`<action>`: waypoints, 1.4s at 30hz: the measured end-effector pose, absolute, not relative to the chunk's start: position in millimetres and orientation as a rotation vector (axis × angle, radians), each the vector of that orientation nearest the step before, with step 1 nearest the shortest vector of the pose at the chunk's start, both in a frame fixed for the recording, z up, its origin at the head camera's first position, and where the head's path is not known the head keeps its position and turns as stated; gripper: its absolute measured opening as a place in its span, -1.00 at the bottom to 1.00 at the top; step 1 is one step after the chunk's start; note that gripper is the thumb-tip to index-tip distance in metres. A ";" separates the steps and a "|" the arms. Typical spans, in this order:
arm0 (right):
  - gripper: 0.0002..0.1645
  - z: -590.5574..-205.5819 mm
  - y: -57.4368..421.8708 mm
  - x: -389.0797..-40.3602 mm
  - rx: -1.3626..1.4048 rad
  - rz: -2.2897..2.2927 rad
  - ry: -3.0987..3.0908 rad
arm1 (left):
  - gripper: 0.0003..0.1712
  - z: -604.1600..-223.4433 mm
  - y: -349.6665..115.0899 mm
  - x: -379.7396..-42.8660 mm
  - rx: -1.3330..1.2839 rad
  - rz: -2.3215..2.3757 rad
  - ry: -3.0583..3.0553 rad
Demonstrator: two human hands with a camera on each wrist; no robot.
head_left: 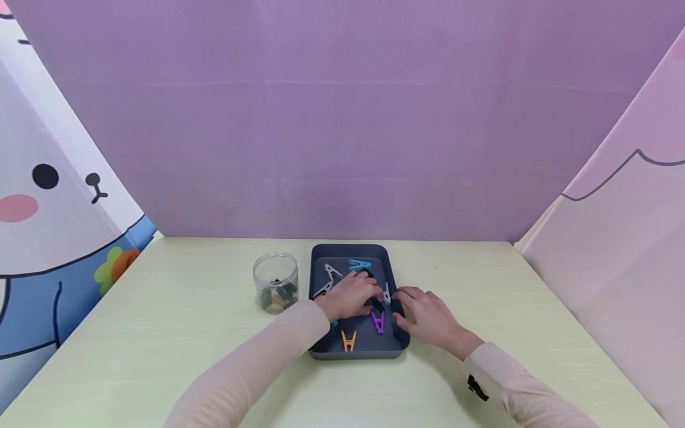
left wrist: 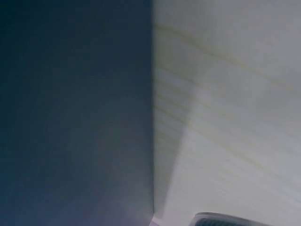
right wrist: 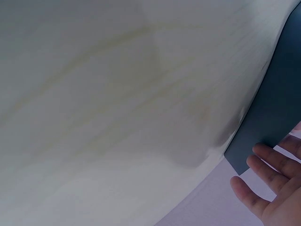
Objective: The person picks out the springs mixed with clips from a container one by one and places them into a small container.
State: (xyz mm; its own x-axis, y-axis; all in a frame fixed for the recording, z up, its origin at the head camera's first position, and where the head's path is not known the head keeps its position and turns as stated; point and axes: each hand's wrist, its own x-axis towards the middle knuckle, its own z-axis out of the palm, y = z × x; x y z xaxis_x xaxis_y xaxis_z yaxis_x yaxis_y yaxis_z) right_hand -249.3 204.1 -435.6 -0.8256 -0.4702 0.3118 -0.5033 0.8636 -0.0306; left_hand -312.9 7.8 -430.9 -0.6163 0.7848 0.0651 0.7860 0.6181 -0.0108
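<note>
My left hand (head_left: 352, 296) reaches into a dark grey tray (head_left: 358, 355), over the clips lying there. Its fingers bend down beside black clips, partly hidden under it, and I cannot tell whether they grip one. Against the tray's right wall rests my right hand (head_left: 428, 315), fingers loosely extended; the right wrist view shows the fingertips (right wrist: 263, 149) at the wall. Around the left hand lie a blue clip (head_left: 360, 264), grey clips (head_left: 333, 272), a white clip (head_left: 387, 294), a purple clip (head_left: 378, 323) and an orange clip (head_left: 348, 341).
Left of the tray stands a clear open jar (head_left: 275, 270) with dark green and tan pieces low inside. Both stand on a pale wood-grain table (head_left: 160, 333). A purple panel (head_left: 342, 131) closes off the back, and printed cloths hang at both sides.
</note>
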 end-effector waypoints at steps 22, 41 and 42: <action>-0.53 -437.1 205.4 -250.2 0.744 0.159 -2.719 | -0.77 -427.4 6.8 -310.7 -1.331 -0.117 -2.816; -0.55 -439.7 205.3 -251.2 0.756 0.160 -2.689 | -0.82 -432.8 7.5 -311.8 -1.306 -0.122 -2.814; -0.55 -439.7 205.2 -251.1 0.756 0.161 -2.688 | -0.82 -432.6 7.4 -311.7 -1.303 -0.122 -2.811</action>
